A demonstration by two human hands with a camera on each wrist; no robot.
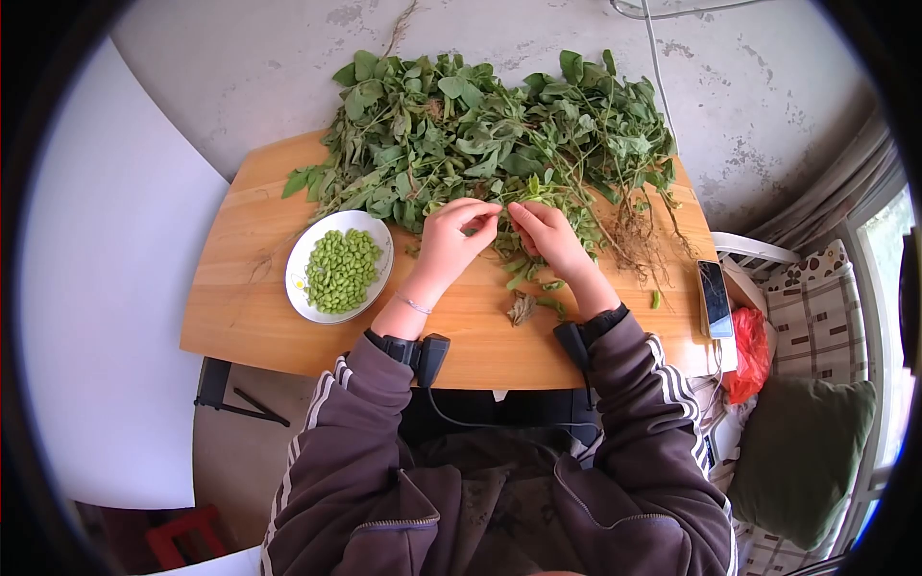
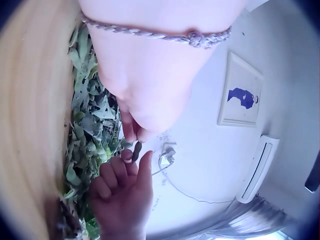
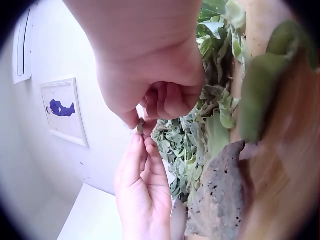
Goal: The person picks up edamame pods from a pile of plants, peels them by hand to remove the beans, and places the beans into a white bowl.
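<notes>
A small green pod [image 2: 136, 151] is held between the two hands, above the table's middle. The left hand [image 1: 457, 240] pinches one end between thumb and fingertips; in the right wrist view the same hand [image 3: 145, 192] comes up from below. The right hand [image 1: 549, 238] has its thumb and curled forefinger at the pod's other end [image 3: 140, 126]. Just beyond both hands lies a heap of leafy green plants [image 1: 480, 134]. Left of the left hand, a white plate [image 1: 299, 252] holds shelled green beans [image 1: 342, 273].
Loose pods [image 1: 552, 305] and a dry leaf [image 1: 521, 308] lie on the wooden table [image 1: 432, 336] near the right forearm. Roots [image 1: 634, 235] spread at the heap's right. A phone [image 1: 715, 299] rests at the right edge, by a red bag [image 1: 751, 355].
</notes>
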